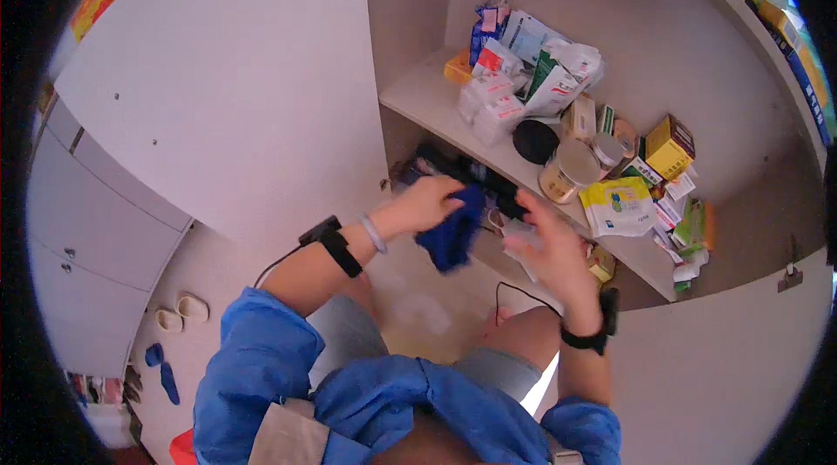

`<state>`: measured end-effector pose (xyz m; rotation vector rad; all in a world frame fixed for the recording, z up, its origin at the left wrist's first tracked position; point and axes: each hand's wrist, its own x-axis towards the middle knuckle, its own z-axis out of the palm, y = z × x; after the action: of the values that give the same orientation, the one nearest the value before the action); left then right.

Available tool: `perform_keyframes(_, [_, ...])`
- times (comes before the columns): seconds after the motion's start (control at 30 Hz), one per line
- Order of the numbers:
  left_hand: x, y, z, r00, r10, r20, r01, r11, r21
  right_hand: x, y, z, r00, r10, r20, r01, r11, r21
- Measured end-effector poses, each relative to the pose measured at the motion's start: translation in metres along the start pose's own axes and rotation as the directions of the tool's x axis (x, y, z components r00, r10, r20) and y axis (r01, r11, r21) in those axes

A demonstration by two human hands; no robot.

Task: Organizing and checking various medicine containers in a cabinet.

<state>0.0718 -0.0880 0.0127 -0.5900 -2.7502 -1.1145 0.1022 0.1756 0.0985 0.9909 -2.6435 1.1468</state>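
In front of the cabinet's lower compartment, my left hand (431, 205) grips a dark blue cloth item (454, 229) that hangs down from the fingers. To its right, my right hand (552, 256) is blurred, its fingers spread apart. Behind those fingers is a whitish thing (522, 229) with a thin loop beside it; whether the hand touches it is unclear. Dark items (494, 180), partly hidden, fill the compartment under the shelf just beyond both hands.
The cabinet shelf (425, 95) above my hands bears packets, boxes and a lidded jar (569, 171) near its front edge. An open white door (261, 73) stands at left, another door (719, 360) at right. A yellow box (601, 263) sits low by my right wrist. Pale shoes (191, 307) lie on the floor.
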Motion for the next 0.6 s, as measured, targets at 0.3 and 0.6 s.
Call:
perform_keyframes(0.3, [0.105,0.012,-0.064,0.978,-0.083,-0.192,0.091,0.995,0.033,0.011,0.057,0.075,0.983,0.176,-0.043,-0.156,0.945,0.288])
perform_keyframes(0.6, [0.209,-0.130,-0.078,0.931,0.317,-0.181,-0.098,0.695,0.712,-0.007,0.105,0.116,0.972,0.140,0.189,-0.224,0.794,0.565])
